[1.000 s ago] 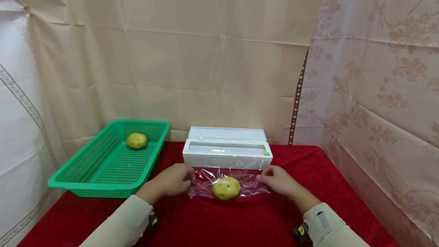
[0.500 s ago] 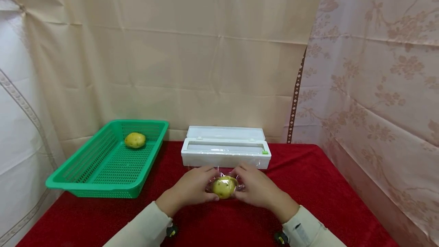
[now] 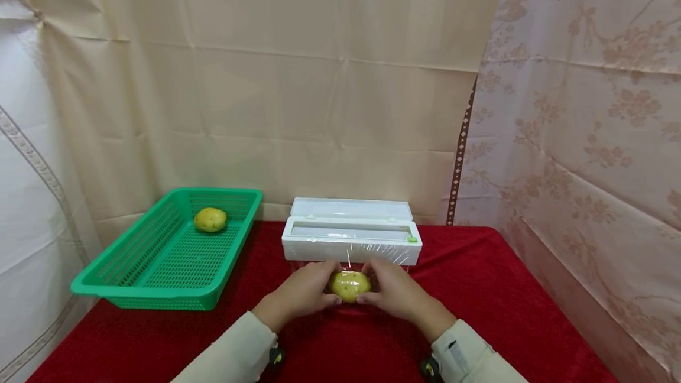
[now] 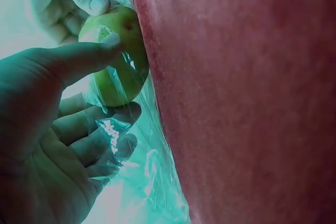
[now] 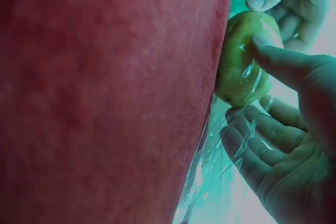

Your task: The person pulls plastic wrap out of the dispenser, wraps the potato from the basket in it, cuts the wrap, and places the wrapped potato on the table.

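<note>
You're holding the potato (image 3: 350, 286) at lower center of the frame, clear film (image 4: 152, 182) covering it. Your left hand (image 3: 302, 293) is gripping its left end, your right hand (image 3: 400, 293) its right end, both narrowed on it, thumbs pressing through film. The white box (image 3: 351, 250) is sitting open just behind. The green basket (image 3: 143, 291), center-left, is holding a second potato (image 3: 210, 220). The red-covered counter (image 3: 511, 300) is carrying everything.
</note>
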{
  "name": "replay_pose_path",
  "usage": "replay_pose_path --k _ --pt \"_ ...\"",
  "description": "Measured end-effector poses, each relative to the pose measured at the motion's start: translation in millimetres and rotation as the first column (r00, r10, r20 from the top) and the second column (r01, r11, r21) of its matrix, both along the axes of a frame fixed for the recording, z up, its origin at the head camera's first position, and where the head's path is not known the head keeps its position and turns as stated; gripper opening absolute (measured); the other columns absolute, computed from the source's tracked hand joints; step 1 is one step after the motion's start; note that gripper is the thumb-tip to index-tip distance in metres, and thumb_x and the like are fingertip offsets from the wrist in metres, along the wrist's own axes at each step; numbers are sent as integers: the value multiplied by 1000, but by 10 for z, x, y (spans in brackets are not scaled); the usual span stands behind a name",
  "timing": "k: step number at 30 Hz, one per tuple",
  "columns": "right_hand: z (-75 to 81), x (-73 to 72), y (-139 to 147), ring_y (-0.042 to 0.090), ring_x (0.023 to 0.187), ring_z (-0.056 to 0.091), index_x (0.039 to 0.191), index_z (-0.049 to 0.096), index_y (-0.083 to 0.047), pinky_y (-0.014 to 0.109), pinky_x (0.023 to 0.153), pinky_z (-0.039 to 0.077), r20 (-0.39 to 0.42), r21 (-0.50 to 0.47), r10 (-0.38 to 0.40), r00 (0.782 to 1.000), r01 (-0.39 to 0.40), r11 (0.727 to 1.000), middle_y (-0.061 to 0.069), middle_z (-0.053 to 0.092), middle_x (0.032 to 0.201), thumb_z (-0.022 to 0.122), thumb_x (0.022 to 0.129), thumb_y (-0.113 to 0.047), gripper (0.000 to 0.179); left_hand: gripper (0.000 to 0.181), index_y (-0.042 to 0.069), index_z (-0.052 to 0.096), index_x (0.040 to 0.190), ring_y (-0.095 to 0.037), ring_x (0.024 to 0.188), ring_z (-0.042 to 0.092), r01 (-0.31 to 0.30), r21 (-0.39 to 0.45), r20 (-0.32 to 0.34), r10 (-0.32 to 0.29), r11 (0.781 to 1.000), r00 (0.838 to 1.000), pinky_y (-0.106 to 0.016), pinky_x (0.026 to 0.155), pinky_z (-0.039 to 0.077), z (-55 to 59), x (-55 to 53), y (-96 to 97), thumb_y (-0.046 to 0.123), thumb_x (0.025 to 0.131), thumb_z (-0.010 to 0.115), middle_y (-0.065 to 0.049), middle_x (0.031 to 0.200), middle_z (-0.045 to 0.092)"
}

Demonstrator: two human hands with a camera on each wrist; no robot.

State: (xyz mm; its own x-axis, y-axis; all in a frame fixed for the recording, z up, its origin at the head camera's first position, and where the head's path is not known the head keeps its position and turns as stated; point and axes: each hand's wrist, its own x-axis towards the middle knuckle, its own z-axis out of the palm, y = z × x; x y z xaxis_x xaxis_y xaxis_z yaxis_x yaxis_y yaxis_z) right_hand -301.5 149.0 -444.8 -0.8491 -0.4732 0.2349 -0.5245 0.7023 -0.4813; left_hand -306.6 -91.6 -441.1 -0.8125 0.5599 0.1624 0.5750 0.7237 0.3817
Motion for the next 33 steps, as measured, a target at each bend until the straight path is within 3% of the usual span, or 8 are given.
replay_pose_path --k 5,11,14,20,26,33 --pt "12 -87 29 15 98 71 110 67 -11 40 85 58 75 -64 30 997 -26 998 0 72 104 87 85 -27 36 41 15 64 120 -8 98 64 9 8 35 -10 1000 999 -32 88 55 8 -68 -26 32 89 83 6 108 69" --pt "11 -168 53 22 103 70 112 73 -10 41 90 56 31 -51 26 999 -24 998 3 72 108 84 87 -30 35 39 14 71 122 -11 101 60 26 3 29 -26 1000 999 -35 90 53 48 -146 -43 34 91 80 4 111 66" --pt "7 -206 61 22 105 68 113 73 -9 42 92 54 23 -47 13 1000 -12 999 2 73 107 82 89 -30 33 37 14 68 122 -10 102 63 36 56 51 -39 998 998 -34 90 54 28 -205 -58 31 92 80 5 111 69" --pt "-11 -257 64 12 94 68 106 67 -12 36 85 55 79 -90 -46 996 53 994 -3 72 98 78 93 -29 25 33 16 59 114 -10 95 66 -26 152 114 8 988 993 -32 82 56 -17 -277 -99 33 93 79 3 106 71" --pt "-31 -266 77 13 93 66 106 68 -11 37 84 54 78 -81 -58 995 65 995 -2 72 99 78 93 -34 27 26 17 64 109 -9 94 67 -54 154 88 40 987 995 -33 84 56 -31 -307 -78 34 94 77 4 102 73" --pt "-30 -283 51 16 98 69 110 70 -11 38 87 56 85 -67 -75 994 81 994 -1 74 102 78 93 -29 26 21 15 70 108 -9 93 68 -97 166 117 78 981 990 -35 84 57 -15 -334 -49 33 98 73 3 100 74"
